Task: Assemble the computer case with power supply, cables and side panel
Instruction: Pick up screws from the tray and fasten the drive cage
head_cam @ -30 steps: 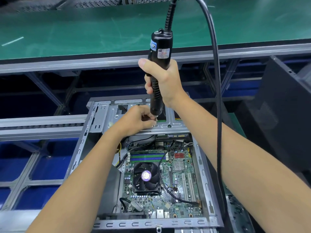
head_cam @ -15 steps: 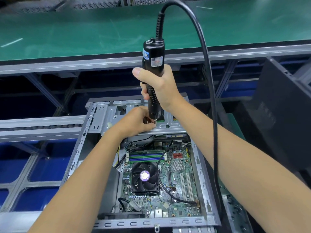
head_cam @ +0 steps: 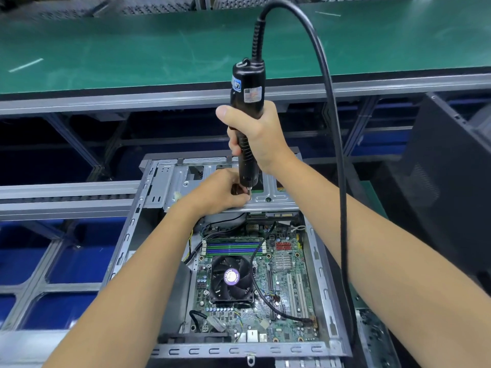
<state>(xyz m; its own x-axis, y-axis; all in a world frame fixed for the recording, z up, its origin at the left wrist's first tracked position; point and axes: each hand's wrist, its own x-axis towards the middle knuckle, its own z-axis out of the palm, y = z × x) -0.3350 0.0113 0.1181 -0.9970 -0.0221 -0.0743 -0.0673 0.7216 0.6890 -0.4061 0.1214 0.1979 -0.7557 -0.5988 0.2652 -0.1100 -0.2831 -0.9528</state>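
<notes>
An open grey computer case lies flat in front of me, its green motherboard and black CPU fan exposed. My right hand grips a black electric screwdriver upright, its tip down on the silver drive bracket at the case's far end. My left hand rests on that bracket, fingertips pinching around the bit's tip; whatever sits under them is hidden. The screwdriver's black cord arcs up and down past my right arm.
A green conveyor belt runs across the back behind a grey rail. A dark side panel leans at the right. Blue bins lie below the frame rails at the left.
The screwdriver and my right hand have shifted slightly left and lower over the bracket. My left hand stays pinched at the bit's tip.
</notes>
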